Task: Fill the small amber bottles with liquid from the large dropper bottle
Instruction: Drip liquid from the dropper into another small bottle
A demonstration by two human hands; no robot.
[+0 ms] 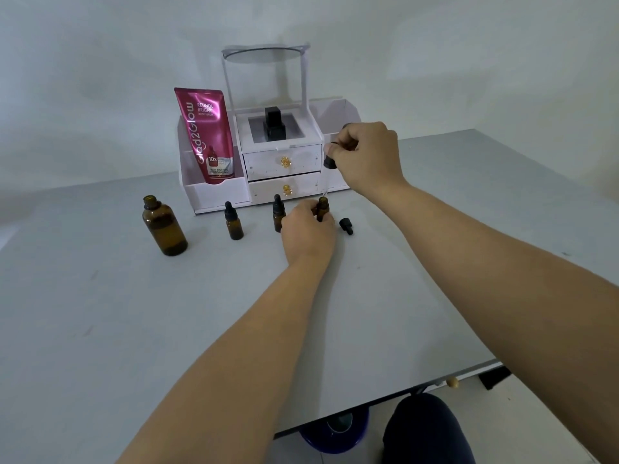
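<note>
Head view, open small amber bottle (323,209): upright on the grey table (134,313), just in front of the white organiser (214,192), neck uncapped.
Left hand (306,229): fingers curl round that bottle's body and steady it.
Right hand (365,152): pinches the black bulb of the large dropper (330,161), directly above the open bottle.
Dropper axis: near vertical; the glass tip seems to sit at the bottle's mouth, though it is too thin and pale to be sure.
Large amber bottle (164,227): uncapped, well to the left, nearer the left arm.
Capped small bottles (233,222): two stand between the large bottle and the left hand.
Loose small dropper cap (346,226): lies on its side just right of the held bottle.
Coming move: probably a squeeze of the bulb, straight down.
</note>
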